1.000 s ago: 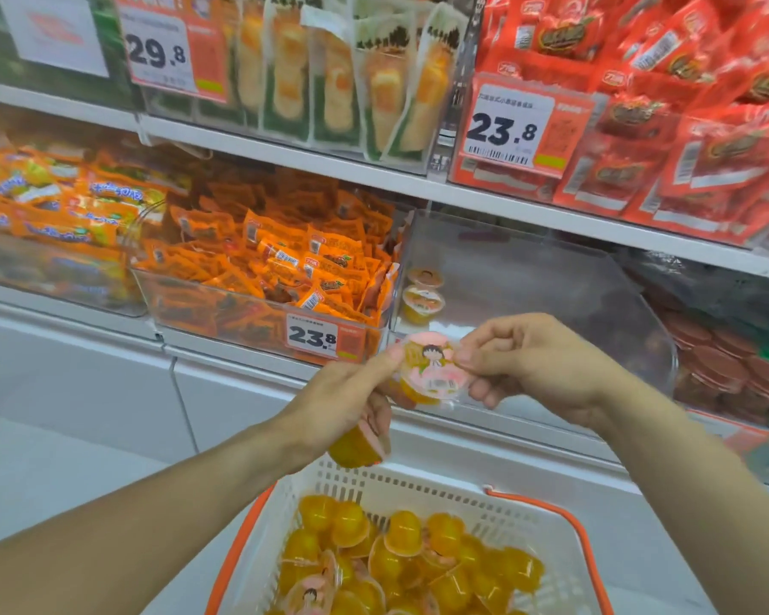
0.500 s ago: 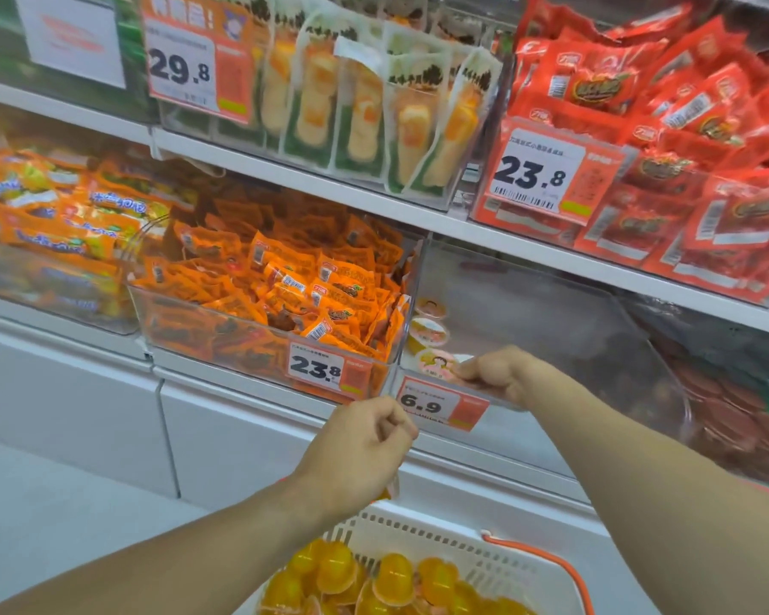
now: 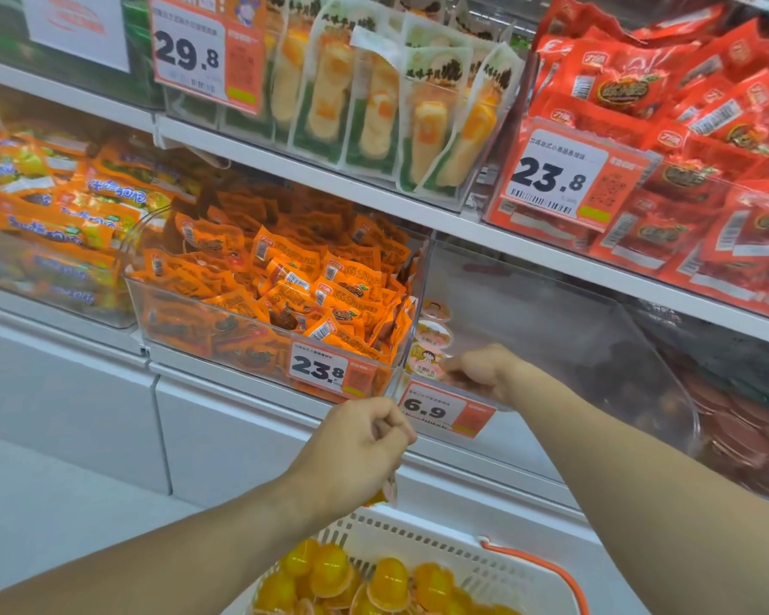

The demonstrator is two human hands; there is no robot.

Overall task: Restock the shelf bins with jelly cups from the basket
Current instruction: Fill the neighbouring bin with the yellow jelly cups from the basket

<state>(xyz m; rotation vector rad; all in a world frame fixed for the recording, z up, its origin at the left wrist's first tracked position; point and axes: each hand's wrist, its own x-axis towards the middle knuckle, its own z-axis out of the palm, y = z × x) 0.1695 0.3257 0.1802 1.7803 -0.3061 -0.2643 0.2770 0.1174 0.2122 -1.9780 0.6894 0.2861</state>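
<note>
since half a second ago little has shifted: our right hand [image 3: 485, 370] stays at the front left corner of the clear bin [image 3: 551, 312], and our left hand [image 3: 356, 446] has stayed just below the bin fronts. a second ago both hands held 1 jelly cup together in front of the shelf; now they are apart.

our right hand reaches over the bin's front edge, fingers curled down at a jelly cup [image 3: 425, 361] with a pink lid; its grip appears to pinch that cup's edge, though the fingertips are partly hidden. 2 more cups [image 3: 433, 332] lie behind it along the bin's left wall. a price tag reading 6.9 [image 3: 445, 412] hangs on the bin's front, just under the right hand.

our left hand is a loose fist, its grip clamped on another cup [image 3: 389, 490], of which only a pink lid edge and a bit of orange show below the fingers.

the white basket [image 3: 418, 534] with an orange handle [image 3: 547, 565] sits at the bottom, just below the left hand, holding many orange jelly cups [image 3: 387, 579].

left of the clear bin stands a bin of orange packets [image 3: 285, 286] with a tag reading 23.8 [image 3: 320, 366]. on the shelf above are green and white packs [image 3: 374, 104] tagged 29.8 and red packets [image 3: 684, 126] tagged 23.8.
</note>
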